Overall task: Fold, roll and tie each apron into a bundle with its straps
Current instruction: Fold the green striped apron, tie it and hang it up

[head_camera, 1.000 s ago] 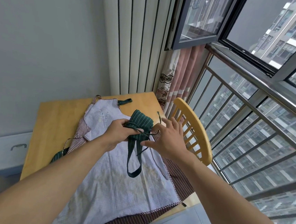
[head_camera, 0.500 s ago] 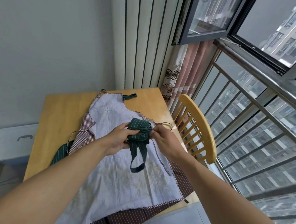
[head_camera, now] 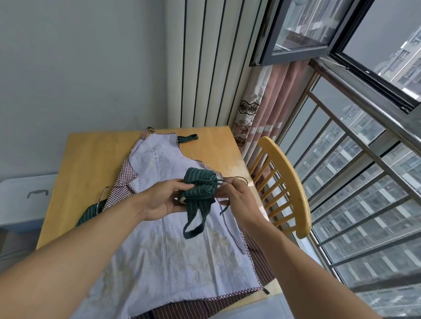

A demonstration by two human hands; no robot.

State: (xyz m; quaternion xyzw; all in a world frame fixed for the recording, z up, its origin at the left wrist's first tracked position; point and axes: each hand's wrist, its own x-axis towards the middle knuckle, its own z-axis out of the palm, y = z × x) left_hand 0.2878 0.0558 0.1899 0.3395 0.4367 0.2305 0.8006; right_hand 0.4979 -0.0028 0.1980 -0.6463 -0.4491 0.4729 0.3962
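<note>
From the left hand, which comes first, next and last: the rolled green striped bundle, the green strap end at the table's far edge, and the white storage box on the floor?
Measured from the left hand in the head view:
1. Green striped bundle: held in that hand, just to its right.
2. Green strap end: beyond it, near the table's far edge.
3. White storage box: far left, beside the table.

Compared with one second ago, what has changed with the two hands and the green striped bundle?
The right hand, spread open beside the rolled green striped apron bundle a second ago, has closed in and now pinches its thin dark strap. The left hand still grips the bundle. The pale checked apron still lies flat on the wooden table.
</note>
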